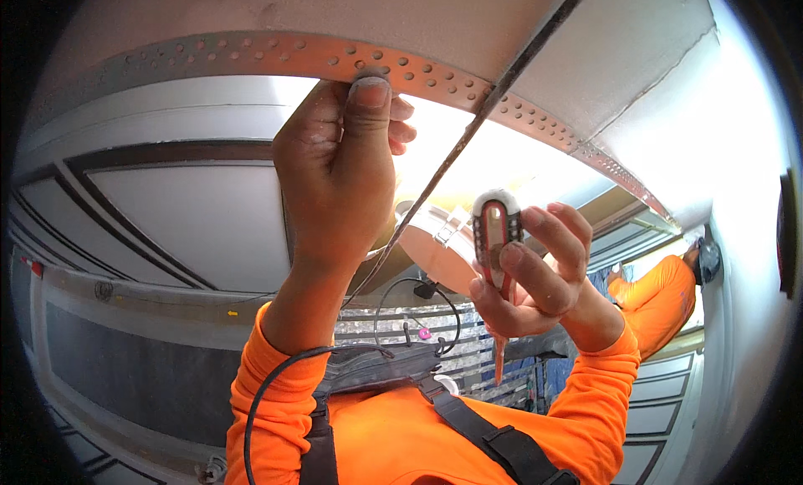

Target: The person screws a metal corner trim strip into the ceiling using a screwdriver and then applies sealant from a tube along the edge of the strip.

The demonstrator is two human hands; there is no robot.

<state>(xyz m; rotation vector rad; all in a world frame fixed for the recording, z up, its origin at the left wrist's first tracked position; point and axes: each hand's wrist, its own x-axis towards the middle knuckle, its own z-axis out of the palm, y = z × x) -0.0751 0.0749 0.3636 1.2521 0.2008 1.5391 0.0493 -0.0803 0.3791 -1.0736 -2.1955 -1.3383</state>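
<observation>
Overhead, a perforated metal strip (276,46) runs along the edge of a pale panel. My left hand (343,167) is raised to it, thumb pressed on its lower edge and fingers curled behind, gripping it. Lower and to the right, my right hand (544,272) is closed around a hand tool (492,234) with a rounded, white-smeared end and a red and dark looped body. Its exact kind is hard to make out. A thin dark cord or rod (443,163) slants down between my hands, passing in front of the strip.
Below hangs a round pale object with a clasp (447,242). A black cable (276,372) loops past my left sleeve. At the right, another person in orange (661,305) is near the wall. Panels with dark trim (192,217) stand at left; slatted structure (485,351) lies below.
</observation>
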